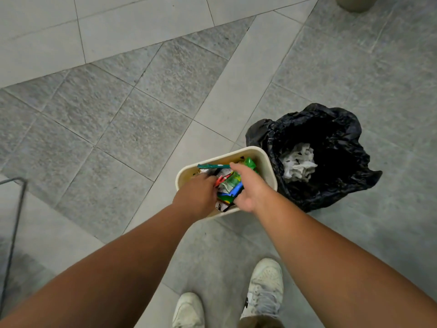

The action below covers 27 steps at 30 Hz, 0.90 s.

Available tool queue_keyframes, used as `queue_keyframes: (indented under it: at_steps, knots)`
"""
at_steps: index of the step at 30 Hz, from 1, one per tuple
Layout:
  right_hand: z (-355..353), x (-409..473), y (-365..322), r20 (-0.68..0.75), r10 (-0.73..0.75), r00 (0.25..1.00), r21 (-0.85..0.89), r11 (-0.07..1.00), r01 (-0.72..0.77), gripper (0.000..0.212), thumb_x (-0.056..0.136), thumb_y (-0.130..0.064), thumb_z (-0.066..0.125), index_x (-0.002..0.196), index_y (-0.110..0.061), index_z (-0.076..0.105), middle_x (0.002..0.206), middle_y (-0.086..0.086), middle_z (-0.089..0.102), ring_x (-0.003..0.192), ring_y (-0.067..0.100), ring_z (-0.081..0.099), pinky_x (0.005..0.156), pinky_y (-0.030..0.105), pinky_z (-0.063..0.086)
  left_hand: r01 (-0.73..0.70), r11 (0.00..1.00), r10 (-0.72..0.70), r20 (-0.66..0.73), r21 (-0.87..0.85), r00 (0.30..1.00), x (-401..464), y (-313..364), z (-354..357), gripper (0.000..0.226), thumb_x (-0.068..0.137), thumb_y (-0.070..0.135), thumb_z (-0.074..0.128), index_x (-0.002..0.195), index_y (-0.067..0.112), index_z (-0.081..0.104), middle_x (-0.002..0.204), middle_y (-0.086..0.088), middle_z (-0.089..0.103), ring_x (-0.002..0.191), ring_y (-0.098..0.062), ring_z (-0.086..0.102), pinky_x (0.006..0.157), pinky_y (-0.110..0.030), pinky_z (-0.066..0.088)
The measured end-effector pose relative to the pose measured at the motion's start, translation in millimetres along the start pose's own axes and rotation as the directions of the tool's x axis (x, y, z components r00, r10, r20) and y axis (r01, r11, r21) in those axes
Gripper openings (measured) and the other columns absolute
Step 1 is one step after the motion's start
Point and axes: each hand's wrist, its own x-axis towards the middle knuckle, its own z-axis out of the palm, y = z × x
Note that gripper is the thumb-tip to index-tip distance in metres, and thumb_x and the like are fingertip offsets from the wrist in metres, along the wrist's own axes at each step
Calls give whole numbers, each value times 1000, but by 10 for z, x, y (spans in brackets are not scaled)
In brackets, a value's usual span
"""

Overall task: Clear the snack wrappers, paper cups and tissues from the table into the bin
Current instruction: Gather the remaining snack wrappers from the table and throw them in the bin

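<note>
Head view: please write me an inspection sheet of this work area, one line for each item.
Surface: grey tiled floor; no table in view.
Job's things: cream bin holding coloured snack wrappers; black bag beside it with crumpled tissues inside.
Clutter: nothing seen.
Grips: left hand reaches into the bin, its fingers hidden among the wrappers; right hand grips a bunch of wrappers.
Cables: nothing seen.
Surroundings: white shoes below, thin metal frame at the left edge, round base at the top right.
</note>
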Motion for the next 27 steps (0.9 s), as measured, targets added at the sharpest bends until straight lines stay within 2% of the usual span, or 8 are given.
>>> queue_keyframes:
  at_steps: [5,7,9,12,14,16,20,27]
  knots:
    - [-241,-49,13,-139,-50,989,-218,976,18,36,101,-12,58,136,-4,58,137,28,63,118,37,68,110,57,48,130,985,-142,106,117,984,79,-35,2,29,91,19,48,114,15,65,122,-8,63,111,-28,58,90,-40,50]
    - [-311,-80,86,-224,-172,959,-338,937,89,35,97,-3,59,131,7,55,130,36,61,106,39,72,98,60,55,168,973,-193,162,157,968,95,-28,61,30,91,18,50,117,15,65,121,-7,64,109,-27,60,89,-39,51]
    - [-333,-141,142,-239,-359,902,-434,870,232,34,93,0,63,126,-2,59,104,25,71,80,35,79,75,50,66,184,970,-212,187,157,959,114,-8,128,28,91,16,51,115,13,65,115,-9,66,104,-27,62,84,-37,52]
    - [-327,-192,206,-22,-586,810,-743,551,379,50,89,-9,73,135,-25,61,106,10,68,90,30,74,88,45,62,219,970,-234,168,103,958,123,46,177,21,88,18,56,106,11,65,104,-10,70,95,-27,64,73,-33,48]
    - [-336,-171,235,104,-584,805,-888,311,340,55,90,-16,75,143,-25,61,128,9,61,113,27,64,102,37,52,249,968,-250,107,19,962,71,96,181,26,86,20,58,110,11,61,109,-12,66,101,-29,63,78,-35,50]
    - [-340,-135,231,120,-543,831,-924,245,293,53,93,-20,75,144,-20,61,143,10,56,124,27,59,108,35,48,263,961,-264,2,-87,965,-25,158,179,42,85,18,58,126,12,52,125,-15,56,111,-31,57,88,-40,50]
    - [-201,-33,163,153,-492,857,-959,136,250,55,92,-28,76,143,-12,60,150,15,48,133,31,53,112,35,40,165,976,-198,-264,-140,944,-264,282,215,58,92,34,54,146,24,35,132,-6,47,117,-25,49,83,-42,53]
    - [-177,34,86,130,-509,851,-986,26,166,64,93,-34,76,149,-15,52,149,13,36,126,33,56,109,38,44,215,976,-215,0,-30,977,-160,192,309,64,101,32,40,159,17,15,160,-14,28,134,-34,42,107,-45,40]
